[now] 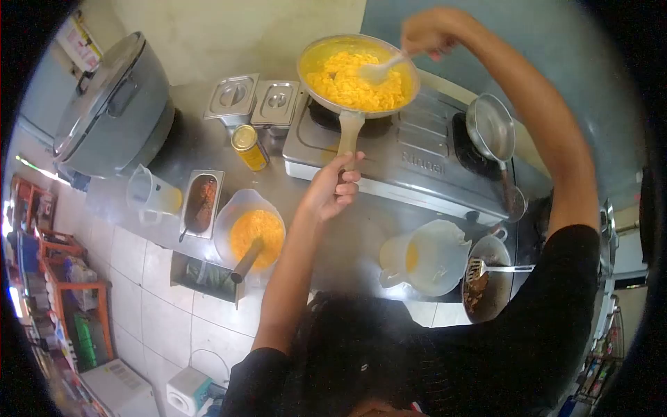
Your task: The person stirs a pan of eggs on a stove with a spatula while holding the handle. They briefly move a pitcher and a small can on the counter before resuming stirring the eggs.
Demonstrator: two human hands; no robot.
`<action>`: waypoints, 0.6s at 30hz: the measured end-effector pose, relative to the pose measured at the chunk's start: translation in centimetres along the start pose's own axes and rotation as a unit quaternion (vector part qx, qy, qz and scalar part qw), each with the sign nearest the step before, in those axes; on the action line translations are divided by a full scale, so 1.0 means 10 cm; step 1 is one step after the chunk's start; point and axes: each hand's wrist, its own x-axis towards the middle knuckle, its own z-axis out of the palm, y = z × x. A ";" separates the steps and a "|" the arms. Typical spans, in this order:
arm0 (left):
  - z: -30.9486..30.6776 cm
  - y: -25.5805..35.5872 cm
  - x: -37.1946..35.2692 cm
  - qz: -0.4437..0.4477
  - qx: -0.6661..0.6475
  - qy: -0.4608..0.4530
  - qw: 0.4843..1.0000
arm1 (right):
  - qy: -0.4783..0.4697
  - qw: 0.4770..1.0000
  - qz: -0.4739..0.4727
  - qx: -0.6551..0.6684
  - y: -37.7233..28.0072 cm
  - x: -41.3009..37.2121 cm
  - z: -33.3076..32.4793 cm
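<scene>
My left hand is closed around the pale handle of a frying pan, tilted above the left burner of the gas stove. Yellow scrambled egg fills the bottom of the pan. With my right hand, blurred and raised over the pan's far right rim, I grip a pale spatula; its blade rests in the egg. Below the left forearm stands a bowl of orange-yellow liquid with a ladle in it.
A large lidded pot stands at far left. Nearby are lidded metal containers, a yellow can, a clear jug and a tray of red food. Closer right are a white jug, a wok and a small pan.
</scene>
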 end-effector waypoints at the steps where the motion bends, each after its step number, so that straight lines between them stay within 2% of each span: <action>1: 0.00 0.01 0.00 0.003 0.009 -0.001 1.000 | -0.062 0.998 -0.002 -0.028 -0.07 0.10 -0.12; 2: 0.01 0.02 -0.01 0.006 0.017 -0.002 1.000 | -0.124 0.991 -0.005 -0.056 -0.12 0.26 -0.23; 4: 0.02 0.00 -0.02 0.006 0.021 -0.001 1.000 | -0.176 0.984 0.009 -0.022 -0.35 0.52 -0.25; 6: 0.01 0.00 -0.01 0.005 0.017 -0.004 1.000 | -0.267 0.947 -0.020 -0.175 -0.65 0.73 -0.19; 8: 0.01 0.01 -0.02 0.010 -0.009 -0.004 1.000 | -0.254 0.926 0.017 -0.279 -0.78 0.84 0.08; 10: -0.02 -0.01 -0.03 0.014 -0.029 -0.004 0.999 | -0.125 0.914 -0.004 -0.386 -0.73 0.48 0.35; 11: -0.03 -0.01 -0.03 0.017 -0.034 -0.004 0.999 | -0.058 0.916 -0.009 -0.396 -0.65 0.42 0.49; 14: 0.00 -0.04 -0.01 0.024 -0.034 -0.004 0.999 | 0.097 0.955 0.000 -0.280 -0.18 0.98 0.87; 18: 0.04 -0.04 -0.02 0.027 -0.010 -0.010 1.000 | 0.058 0.963 0.020 -0.261 -0.26 0.73 0.47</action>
